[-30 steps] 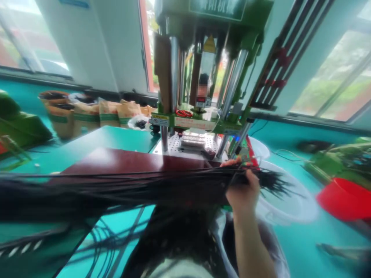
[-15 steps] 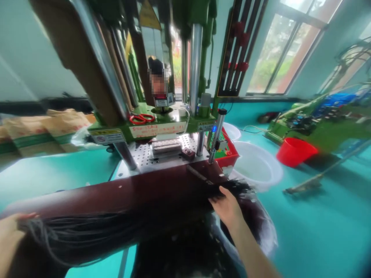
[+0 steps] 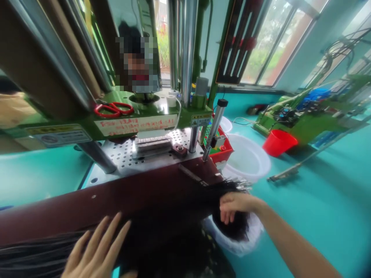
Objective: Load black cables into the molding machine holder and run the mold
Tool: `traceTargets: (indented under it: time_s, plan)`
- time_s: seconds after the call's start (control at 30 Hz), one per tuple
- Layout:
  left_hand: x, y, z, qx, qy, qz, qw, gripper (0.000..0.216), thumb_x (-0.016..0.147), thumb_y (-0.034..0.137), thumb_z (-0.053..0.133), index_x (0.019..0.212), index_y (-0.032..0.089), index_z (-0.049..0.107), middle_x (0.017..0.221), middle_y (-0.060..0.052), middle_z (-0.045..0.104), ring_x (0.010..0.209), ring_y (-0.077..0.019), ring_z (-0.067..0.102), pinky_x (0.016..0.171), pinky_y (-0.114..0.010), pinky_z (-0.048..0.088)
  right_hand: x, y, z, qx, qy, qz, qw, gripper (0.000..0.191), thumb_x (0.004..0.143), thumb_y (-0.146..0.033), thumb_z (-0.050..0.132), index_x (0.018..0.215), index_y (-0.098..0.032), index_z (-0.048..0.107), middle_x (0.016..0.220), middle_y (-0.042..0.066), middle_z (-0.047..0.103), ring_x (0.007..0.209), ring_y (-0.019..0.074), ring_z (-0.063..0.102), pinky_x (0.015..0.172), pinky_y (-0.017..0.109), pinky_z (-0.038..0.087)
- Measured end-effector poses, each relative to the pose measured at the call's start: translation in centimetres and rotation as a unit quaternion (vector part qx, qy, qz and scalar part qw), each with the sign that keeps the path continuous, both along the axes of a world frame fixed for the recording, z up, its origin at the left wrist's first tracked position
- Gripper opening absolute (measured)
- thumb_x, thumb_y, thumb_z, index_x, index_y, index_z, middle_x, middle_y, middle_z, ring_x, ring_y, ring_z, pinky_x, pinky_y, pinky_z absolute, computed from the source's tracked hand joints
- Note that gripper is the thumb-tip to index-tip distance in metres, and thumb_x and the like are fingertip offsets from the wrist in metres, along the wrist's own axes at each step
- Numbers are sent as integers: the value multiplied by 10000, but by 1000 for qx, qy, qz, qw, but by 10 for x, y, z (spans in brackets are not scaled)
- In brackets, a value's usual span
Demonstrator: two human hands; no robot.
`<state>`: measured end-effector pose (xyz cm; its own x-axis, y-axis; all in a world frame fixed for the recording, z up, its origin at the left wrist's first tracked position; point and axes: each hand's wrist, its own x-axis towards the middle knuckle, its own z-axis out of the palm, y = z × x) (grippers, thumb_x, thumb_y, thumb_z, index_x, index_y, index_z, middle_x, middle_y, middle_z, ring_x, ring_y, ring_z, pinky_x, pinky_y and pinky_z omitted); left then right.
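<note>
A long bundle of thin black cables (image 3: pixel 31 249) lies along the front of a dark brown table board (image 3: pixel 116 189), its pale-tipped ends (image 3: pixel 242 185) gathered at the right. My left hand (image 3: pixel 97 247) is spread flat over the bundle at lower left, fingers apart and nothing gripped. Beside the right ends of the cables is my right hand (image 3: pixel 236 204), its fingers loosely bent downward above a plastic-lined tub (image 3: pixel 245 245) of dark material. Nothing shows plainly between those fingers.
Behind the board stands a green press with a perforated metal plate (image 3: pixel 124 154), a metal mould (image 3: pixel 153 144) and red-handled scissors (image 3: pixel 114 109) on top. A red control box (image 3: pixel 226 148), white basin (image 3: pixel 246 154) and red bucket (image 3: pixel 279 143) are at right.
My left hand has let go of the cables' left end and moved right, fingers spread. My right hand has turned, fingers now downward. The view has shifted closer to the press.
</note>
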<state>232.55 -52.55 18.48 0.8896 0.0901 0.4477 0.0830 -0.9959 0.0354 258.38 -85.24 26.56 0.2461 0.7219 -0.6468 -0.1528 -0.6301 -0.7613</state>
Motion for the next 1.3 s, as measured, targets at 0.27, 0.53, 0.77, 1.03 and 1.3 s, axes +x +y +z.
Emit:
traceTargets:
  time_s: [0.27, 0.53, 0.77, 1.03, 1.3]
  plan:
    - [42, 32, -12, 132, 30, -99, 986, 677, 770, 622, 500, 1226, 122, 499, 1160, -113, 545, 1025, -279, 490, 827, -386, 355, 13, 86, 64, 14, -471, 168, 866, 260, 851, -261, 456, 1018, -127, 605, 870, 96, 648, 836, 202, 613, 776, 321, 467]
    - [38, 29, -21, 166, 19, -82, 983, 532, 897, 507, 340, 1246, 135, 491, 1092, -128, 548, 972, -269, 494, 807, -406, 368, 40, 179, -5, -110, -631, 322, 697, 195, 704, -89, 512, 868, -84, 617, 894, 143, 639, 832, 291, 618, 689, 380, 504]
    - [39, 33, -28, 167, 25, -87, 982, 452, 916, 443, 339, 1324, 258, 398, 1071, -108, 544, 968, -252, 504, 826, -406, 370, 30, 230, -12, -41, -681, 320, 657, 271, 772, -76, 442, 1011, -103, 567, 959, 133, 583, 881, 265, 581, 688, 381, 488]
    - [41, 31, -23, 166, -4, -92, 982, 443, 921, 445, 298, 1301, 256, 426, 1069, -103, 543, 969, -236, 514, 813, -385, 394, 25, 214, -18, 3, -706, 253, 662, 221, 849, -193, 404, 992, -154, 567, 1026, 84, 545, 880, 212, 553, 660, 297, 467]
    - [55, 40, -19, 143, -17, -78, 986, 446, 931, 373, 265, 1270, 163, 464, 1109, -133, 536, 975, -277, 495, 780, -446, 395, 51, 143, 2, -43, -560, 327, 760, 162, 837, -244, 500, 903, -162, 624, 955, 51, 605, 860, 197, 581, 688, 265, 428]
